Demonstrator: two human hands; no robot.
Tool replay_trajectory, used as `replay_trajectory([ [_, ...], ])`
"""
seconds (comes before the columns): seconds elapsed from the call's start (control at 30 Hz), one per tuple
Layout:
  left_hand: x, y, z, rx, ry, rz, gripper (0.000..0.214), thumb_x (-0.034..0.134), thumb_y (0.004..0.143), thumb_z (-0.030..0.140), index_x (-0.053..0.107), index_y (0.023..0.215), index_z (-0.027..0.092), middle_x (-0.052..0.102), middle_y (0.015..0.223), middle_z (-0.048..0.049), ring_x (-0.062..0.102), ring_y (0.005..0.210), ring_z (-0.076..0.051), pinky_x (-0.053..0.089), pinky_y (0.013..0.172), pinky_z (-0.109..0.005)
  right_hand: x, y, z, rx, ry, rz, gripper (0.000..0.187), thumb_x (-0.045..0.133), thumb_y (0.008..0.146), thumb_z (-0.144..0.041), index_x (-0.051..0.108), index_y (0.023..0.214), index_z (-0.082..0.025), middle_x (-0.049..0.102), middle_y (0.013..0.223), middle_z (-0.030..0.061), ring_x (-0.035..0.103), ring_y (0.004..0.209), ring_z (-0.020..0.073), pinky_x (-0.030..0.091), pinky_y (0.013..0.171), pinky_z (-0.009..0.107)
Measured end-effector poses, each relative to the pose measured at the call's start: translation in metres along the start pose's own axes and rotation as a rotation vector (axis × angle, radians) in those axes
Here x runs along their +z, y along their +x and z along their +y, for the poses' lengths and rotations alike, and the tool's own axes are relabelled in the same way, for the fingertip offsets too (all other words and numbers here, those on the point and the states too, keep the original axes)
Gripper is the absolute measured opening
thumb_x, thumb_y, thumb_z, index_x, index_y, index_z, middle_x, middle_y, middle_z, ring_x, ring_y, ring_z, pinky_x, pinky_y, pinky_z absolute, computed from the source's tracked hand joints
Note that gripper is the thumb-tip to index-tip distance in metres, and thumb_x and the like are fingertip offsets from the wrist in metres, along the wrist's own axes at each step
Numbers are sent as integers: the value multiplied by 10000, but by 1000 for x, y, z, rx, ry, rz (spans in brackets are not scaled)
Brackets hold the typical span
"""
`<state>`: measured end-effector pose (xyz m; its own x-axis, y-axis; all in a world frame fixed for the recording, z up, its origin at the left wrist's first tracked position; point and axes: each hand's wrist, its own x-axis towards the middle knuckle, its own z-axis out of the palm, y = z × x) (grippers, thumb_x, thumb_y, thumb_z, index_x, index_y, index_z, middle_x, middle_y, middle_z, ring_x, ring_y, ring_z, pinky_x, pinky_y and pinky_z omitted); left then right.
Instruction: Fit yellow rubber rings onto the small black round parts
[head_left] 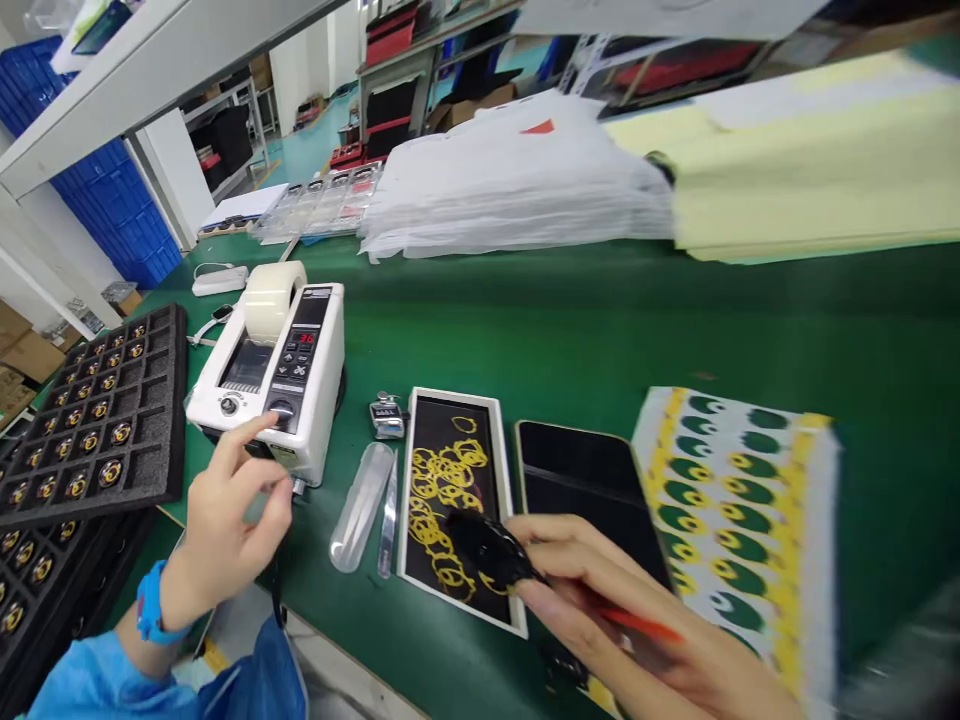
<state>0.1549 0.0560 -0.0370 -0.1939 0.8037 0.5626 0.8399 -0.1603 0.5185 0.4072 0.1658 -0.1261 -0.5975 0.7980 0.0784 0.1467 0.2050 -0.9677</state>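
Note:
My left hand (pixel 225 505) reaches toward the front of a white tape dispenser machine (pixel 274 365), thumb and forefinger pinched close at its tape outlet; what they hold, if anything, is too small to make out. My right hand (pixel 637 620) grips a small black part (pixel 487 550) over a white-rimmed black tray (pixel 457 500) of yellow rings, with a red stick (pixel 637 625) lying across its fingers. A dark phone-like slab (pixel 592 485) lies just right of the tray.
Black foam trays (pixel 94 415) with round parts sit at left. Tweezers (pixel 388 520), a clear tube (pixel 361 505) and a hand counter (pixel 387 415) lie beside the ring tray. A sticker sheet (pixel 742 500) lies right. Stacks of white bags (pixel 517 185) and yellow sheets (pixel 817 175) fill the back.

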Motion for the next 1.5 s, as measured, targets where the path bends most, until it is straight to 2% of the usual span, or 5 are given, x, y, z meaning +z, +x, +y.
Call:
replay_trajectory([
  [0.17, 4, 35, 21, 45, -140, -95, 150, 512, 931, 112, 554, 809, 188, 640, 962, -40, 581, 827, -141, 388, 617, -247, -5, 4, -10, 172, 282, -10, 431, 624, 809, -663, 665, 820, -233, 633, 1122, 96, 560, 1092, 293, 500, 883, 345],
  [0.3, 36, 51, 32, -38, -523, -474, 188, 511, 948, 182, 548, 765, 199, 511, 786, 12, 484, 706, -125, 364, 608, -256, -4, 11, -22, 346, 509, 25, 444, 702, 751, -659, 647, 856, -231, 560, 853, 25, 536, 855, 206, 470, 802, 317],
  [0.43, 71, 52, 31, -179, -570, -728, 257, 547, 937, 247, 551, 686, 192, 429, 702, 23, 408, 669, -135, 307, 595, -275, -6, 18, -23, 323, 633, -37, 465, 723, 739, -650, 580, 778, -209, 459, 754, -7, 443, 718, 153, 415, 676, 268],
  [0.9, 86, 44, 17, -257, -531, -800, 251, 567, 928, 267, 607, 692, 191, 456, 738, 9, 420, 690, -142, 321, 607, -279, -3, 16, -9, 294, 566, -118, 483, 629, 822, -669, 537, 774, -197, 425, 697, -25, 374, 653, 137, 295, 616, 278],
  [1.5, 95, 36, 18, -104, -369, -616, 219, 561, 888, 204, 504, 678, 180, 424, 722, 24, 435, 621, -113, 334, 550, -246, -3, 19, -21, 282, 509, -90, 455, 645, 829, -638, 560, 742, -199, 437, 697, -23, 386, 661, 139, 311, 629, 269],
])
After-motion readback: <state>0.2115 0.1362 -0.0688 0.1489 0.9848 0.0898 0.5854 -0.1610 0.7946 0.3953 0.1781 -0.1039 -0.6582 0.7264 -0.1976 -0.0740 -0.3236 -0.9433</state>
